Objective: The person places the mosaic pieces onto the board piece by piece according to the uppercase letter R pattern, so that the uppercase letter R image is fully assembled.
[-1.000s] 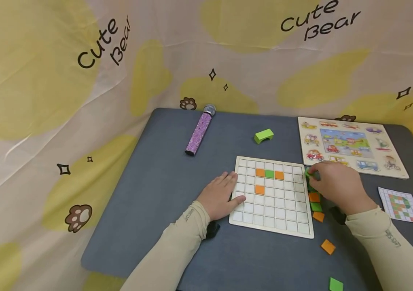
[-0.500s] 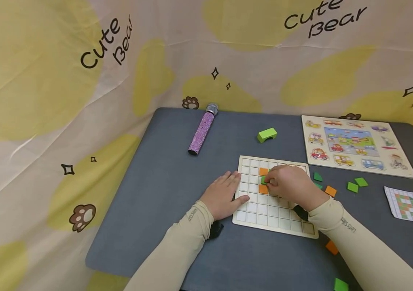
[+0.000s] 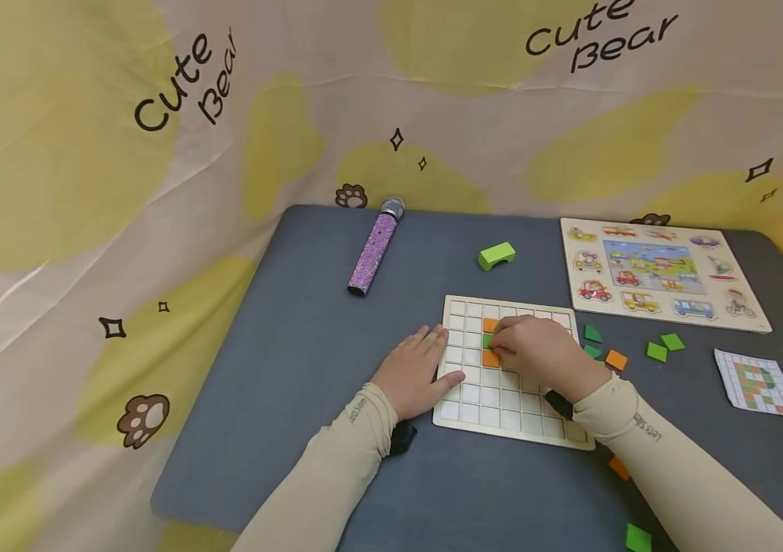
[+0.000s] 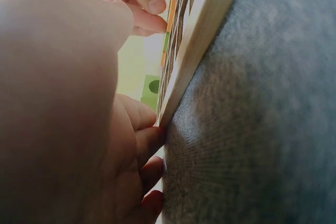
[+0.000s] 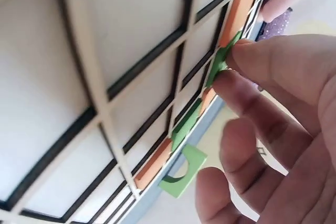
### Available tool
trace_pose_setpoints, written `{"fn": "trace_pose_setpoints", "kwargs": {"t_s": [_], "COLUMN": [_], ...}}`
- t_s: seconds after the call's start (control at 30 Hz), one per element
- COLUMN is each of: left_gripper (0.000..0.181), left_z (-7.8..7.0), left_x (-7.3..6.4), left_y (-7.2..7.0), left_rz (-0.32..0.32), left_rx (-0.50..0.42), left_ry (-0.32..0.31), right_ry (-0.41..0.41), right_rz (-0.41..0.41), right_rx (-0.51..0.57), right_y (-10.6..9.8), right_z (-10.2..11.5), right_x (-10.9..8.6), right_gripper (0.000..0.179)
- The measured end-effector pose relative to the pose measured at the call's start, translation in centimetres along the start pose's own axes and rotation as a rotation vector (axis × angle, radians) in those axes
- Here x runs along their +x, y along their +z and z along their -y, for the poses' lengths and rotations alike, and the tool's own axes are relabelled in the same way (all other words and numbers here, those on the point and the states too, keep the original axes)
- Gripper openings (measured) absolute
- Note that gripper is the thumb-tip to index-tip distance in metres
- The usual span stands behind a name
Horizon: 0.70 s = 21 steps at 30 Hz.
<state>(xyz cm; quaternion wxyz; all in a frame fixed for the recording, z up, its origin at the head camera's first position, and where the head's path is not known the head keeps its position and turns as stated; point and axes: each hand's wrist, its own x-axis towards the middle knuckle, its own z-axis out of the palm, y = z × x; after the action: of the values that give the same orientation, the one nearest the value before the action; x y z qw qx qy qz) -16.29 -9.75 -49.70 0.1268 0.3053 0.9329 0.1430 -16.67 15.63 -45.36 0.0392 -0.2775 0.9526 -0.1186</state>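
Observation:
A pale wooden grid board with white squares lies on the table. My left hand rests along its left edge with straight, slightly spread fingers. Over the board, my right hand pinches a small green square tile between thumb and index finger, at a cell between two orange tiles; the right wrist view shows this green tile slightly tilted. The nearer orange tile sits in its cell. Another green and orange tile in the upper row are hidden from the head view by my right hand.
Loose green and orange tiles, such as an orange one, lie right of the board. A pattern card and a vehicle puzzle are farther right. Behind the board are a green arch block and a purple microphone.
My right hand has moved left from the loose tiles beside the board, bringing the green tile to the cell between the orange ones. The left hand has stayed at the board's edge.

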Motion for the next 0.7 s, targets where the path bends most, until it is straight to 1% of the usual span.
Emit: {"fn": "trace_pose_setpoints", "kwargs": {"t_s": [0.17,0.27,0.37,0.43,0.53,0.63,0.7], "left_gripper": [0.082,0.083,0.084,0.085,0.084,0.084,0.083], "left_z": [-0.1,-0.1,0.0,0.1,0.2,0.2,0.1], "left_x": [0.0,0.0,0.1,0.2,0.3,0.2,0.1], "left_y": [-0.1,-0.2,0.0,0.2,0.4,0.4,0.3], "left_rz": [0.005,0.015,0.015,0.015,0.005,0.001,-0.003], "left_rx": [-0.003,0.000,0.005,0.009,0.008,0.005,0.001], "left_ry": [0.000,-0.005,-0.009,-0.012,-0.009,-0.003,0.006], "right_ry": [0.007,0.013,0.032,0.062,0.135,0.211,0.263], "right_rz": [0.037,0.033,0.015,0.017,0.036,0.034,0.023], "right_rx": [0.009,0.026,0.047,0.054,0.048,0.017,-0.003], "right_y": [-0.1,-0.2,-0.5,-0.9,-1.6,-2.3,-2.6], "right_z": [0.3,0.4,0.4,0.2,-0.3,-1.4,-2.6], "right_x": [-0.3,-0.8,-1.5,-2.1,-3.3,-4.8,-5.9], "right_gripper": [0.014,0.020,0.020,0.020,0.022,0.023,0.024]}}
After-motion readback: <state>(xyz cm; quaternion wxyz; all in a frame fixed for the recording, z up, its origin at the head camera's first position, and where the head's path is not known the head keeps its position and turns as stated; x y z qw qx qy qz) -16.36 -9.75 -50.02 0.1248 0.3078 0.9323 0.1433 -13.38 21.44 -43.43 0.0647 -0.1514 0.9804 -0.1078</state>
